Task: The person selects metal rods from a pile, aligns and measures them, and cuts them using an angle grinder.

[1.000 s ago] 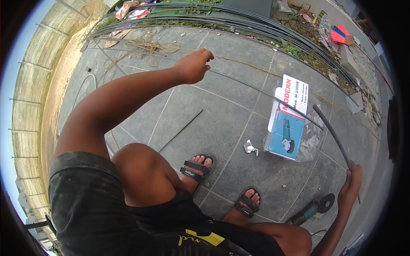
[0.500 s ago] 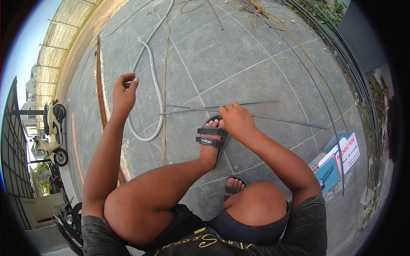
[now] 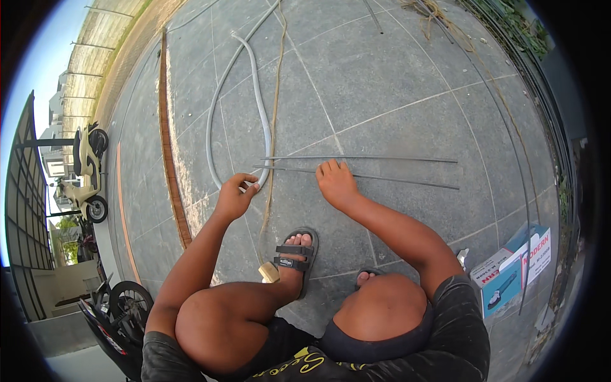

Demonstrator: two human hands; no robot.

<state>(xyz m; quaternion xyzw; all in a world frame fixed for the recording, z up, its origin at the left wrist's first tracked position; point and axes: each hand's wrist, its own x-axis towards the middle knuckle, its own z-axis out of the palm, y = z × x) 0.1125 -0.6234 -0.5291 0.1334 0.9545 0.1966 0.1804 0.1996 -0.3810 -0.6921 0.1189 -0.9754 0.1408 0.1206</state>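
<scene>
Two thin grey metal rods (image 3: 401, 158) lie side by side across the tiled floor in front of me, roughly parallel. My right hand (image 3: 337, 184) is closed over the nearer rod (image 3: 407, 182), fingers curled down around its middle. My left hand (image 3: 234, 198) hovers by the left end of that rod, thumb and fingers bent but apart, nothing visible between them. Just beyond its fingertips runs a looped grey hose (image 3: 262, 121). The rods' left ends reach the hose and a tan cord (image 3: 276, 95) beside it.
At right stands a printed tool box (image 3: 503, 286) with a long dark rod (image 3: 509, 121) near it. My sandalled foot (image 3: 296, 254) is beside a cream block-like piece (image 3: 269, 272). A wooden strip (image 3: 168, 140) lines the left; parked motorbikes (image 3: 86, 172) stand beyond.
The two rods were crossed and now lie nearly parallel. My left hand has come down and rightward, toward their left ends. The whole view has shifted a little.
</scene>
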